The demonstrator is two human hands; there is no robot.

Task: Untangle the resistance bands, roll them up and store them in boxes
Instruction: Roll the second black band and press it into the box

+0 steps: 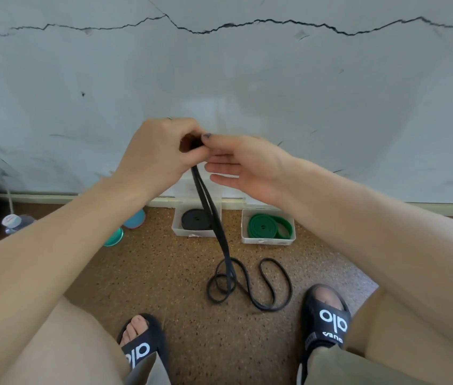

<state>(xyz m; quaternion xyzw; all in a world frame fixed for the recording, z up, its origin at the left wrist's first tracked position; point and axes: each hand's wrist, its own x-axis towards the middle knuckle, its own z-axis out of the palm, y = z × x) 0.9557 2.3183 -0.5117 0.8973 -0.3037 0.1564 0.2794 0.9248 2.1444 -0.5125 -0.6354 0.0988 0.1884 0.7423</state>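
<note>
two rolls sit boxed [268, 240] while the left hand [158, 154] pinches the band [219, 232] end, right hand [250, 168] open-fingered, most of it loose.

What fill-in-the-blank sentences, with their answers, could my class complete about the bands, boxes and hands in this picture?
1. The left hand grips the top of a long ____ band.
2. The right-hand box holds a rolled ____ band.
3. The long band's lower end lies looped on the ____.
4. The right hand has its fingers ____.

Answers: black; green; floor; straight
</note>
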